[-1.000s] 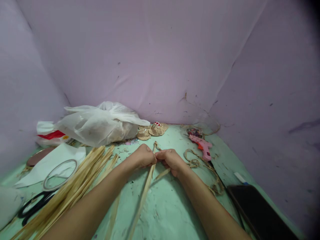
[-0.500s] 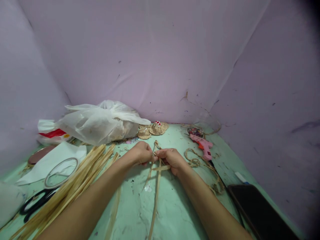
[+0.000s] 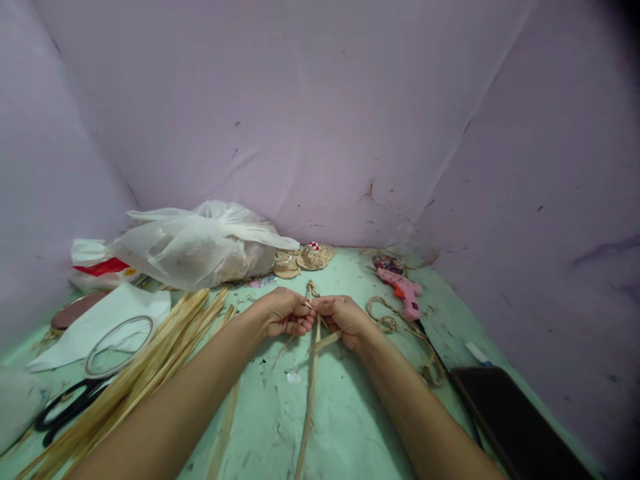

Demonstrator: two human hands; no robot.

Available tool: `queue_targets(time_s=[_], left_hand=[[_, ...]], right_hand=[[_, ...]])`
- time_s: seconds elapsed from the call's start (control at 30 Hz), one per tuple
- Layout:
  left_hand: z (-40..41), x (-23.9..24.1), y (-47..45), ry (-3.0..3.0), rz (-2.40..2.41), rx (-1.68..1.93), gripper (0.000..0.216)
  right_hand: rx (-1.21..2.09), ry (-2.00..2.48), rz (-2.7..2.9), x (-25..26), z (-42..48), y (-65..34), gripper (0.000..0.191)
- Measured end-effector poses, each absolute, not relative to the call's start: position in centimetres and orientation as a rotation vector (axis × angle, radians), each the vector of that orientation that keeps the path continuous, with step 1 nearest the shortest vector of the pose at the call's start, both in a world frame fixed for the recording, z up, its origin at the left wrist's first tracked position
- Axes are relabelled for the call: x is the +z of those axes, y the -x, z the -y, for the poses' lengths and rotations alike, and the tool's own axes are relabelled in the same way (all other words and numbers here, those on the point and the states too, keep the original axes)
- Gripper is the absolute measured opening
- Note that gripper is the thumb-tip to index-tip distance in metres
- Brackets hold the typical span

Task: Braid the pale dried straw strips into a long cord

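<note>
The fiber strands [image 3: 313,373] lie mid-scene on the worktop [image 3: 360,413]: a small knot [image 3: 311,287] at their far end looks finished, while the long tail [image 3: 307,423] running near seems unworked, so much appears left. The left hand [image 3: 286,313] and right hand [image 3: 341,316] pinch them at the fingertips. Compared with one second ago, the left fist has loosened and the tail has swung rightward.

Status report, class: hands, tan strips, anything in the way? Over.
Left hand and right hand pinching pale tan flat fibre strips. One trailing over mint-green tabletop. Pink plastic glue gun off right, seemingly not in the way.
</note>
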State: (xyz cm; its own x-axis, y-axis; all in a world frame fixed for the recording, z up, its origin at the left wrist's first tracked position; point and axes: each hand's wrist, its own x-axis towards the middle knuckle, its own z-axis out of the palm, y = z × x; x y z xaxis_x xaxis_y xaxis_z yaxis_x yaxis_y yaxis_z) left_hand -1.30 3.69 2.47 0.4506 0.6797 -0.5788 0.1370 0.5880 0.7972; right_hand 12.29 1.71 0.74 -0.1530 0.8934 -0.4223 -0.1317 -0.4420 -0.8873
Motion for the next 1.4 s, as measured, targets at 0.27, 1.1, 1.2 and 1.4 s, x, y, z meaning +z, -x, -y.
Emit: queue_targets(time_s=[0.27,1.1,1.2,1.4], left_hand=[[-3.4,2.4,1.4,-1.134,-1.07,0.393,0.01],[-3.2,1.8,1.0,-1.155,-1.244,0.443,0.006],[-2.9,1.9,0.7,-1.202,-1.271,0.47,0.008],[-2.8,1.7,0.2,-1.286,-1.4,0.554,0.011]], right_hand=[[1.621,1.367,1.225,0.4,-1.4,-13.2,0.017],[1.488,1.413,1.262,0.3,-1.5,-13.3,0.009],[1.447,1.445,1.305,0.0,-1.7,-13.3,0.01],[1.213,1.624,1.506,-0.5,-1.8,-13.1,0.016]])
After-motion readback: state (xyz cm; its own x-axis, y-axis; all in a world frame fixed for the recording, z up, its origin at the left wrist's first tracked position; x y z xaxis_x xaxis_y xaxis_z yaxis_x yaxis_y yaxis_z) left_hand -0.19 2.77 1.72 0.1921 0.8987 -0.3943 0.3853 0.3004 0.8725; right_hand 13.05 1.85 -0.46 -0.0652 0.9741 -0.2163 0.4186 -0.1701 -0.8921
